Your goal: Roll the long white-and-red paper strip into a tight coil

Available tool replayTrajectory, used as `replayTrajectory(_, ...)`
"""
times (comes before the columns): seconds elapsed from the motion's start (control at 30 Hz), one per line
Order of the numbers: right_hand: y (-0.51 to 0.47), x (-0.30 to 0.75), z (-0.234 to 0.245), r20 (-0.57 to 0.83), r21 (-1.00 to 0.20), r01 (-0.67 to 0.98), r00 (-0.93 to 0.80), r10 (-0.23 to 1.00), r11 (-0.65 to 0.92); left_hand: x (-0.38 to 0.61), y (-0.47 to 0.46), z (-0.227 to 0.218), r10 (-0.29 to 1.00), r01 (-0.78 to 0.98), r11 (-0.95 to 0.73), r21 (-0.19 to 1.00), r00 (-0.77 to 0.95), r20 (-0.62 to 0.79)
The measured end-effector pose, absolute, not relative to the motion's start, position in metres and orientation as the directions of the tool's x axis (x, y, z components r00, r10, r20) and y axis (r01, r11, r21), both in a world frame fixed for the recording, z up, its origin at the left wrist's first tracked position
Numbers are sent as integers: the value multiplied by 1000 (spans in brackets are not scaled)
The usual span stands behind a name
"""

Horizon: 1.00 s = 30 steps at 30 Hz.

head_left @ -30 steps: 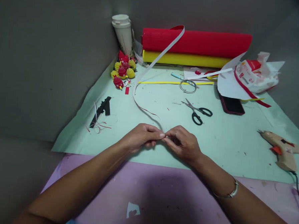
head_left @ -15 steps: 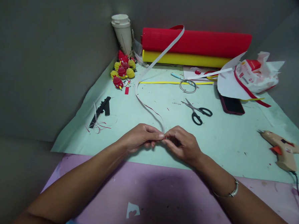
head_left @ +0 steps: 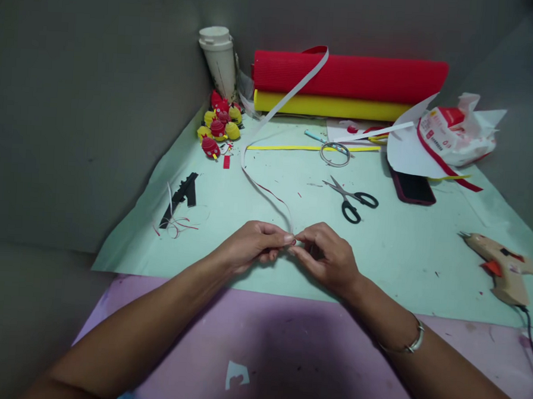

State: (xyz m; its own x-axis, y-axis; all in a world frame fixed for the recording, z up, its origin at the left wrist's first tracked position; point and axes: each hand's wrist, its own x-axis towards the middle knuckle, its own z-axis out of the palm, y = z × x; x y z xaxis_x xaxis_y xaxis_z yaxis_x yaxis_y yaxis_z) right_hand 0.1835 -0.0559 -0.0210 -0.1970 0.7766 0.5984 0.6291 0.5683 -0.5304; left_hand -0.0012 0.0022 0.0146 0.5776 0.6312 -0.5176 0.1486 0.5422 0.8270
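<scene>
One strip (head_left: pixel 297 88) pinched by left hand (head_left: pixel 255 244) and right hand (head_left: pixel 334 258), both near-closed.

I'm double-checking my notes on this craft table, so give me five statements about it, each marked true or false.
1. The left hand and right hand hold a paper strip. True.
2. The scissors lie on the phone. False: they lie on the green sheet.
3. White paper partly covers the phone. True.
4. In the picture, the glue gun is left of the scissors. False: it is to their right.
5. The cup has a lid. True.
</scene>
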Motion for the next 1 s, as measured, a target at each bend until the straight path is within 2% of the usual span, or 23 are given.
replayTrajectory(0.33, -58, 180, -20, 621, -506, 668, -155, 768, 545, 5, -6, 16, 689, 92, 542, 835, 520, -504)
replayTrajectory(0.63, -57, 184, -21, 556, -557, 612, -226, 799, 561, -1, 0, 14, 657, 148, 522, 840, 558, -506)
replayTrajectory(1.0, -57, 186, -19, 544, -562, 552, -315, 778, 617, -8, 6, 14, 579, 252, 488, 835, 623, -526)
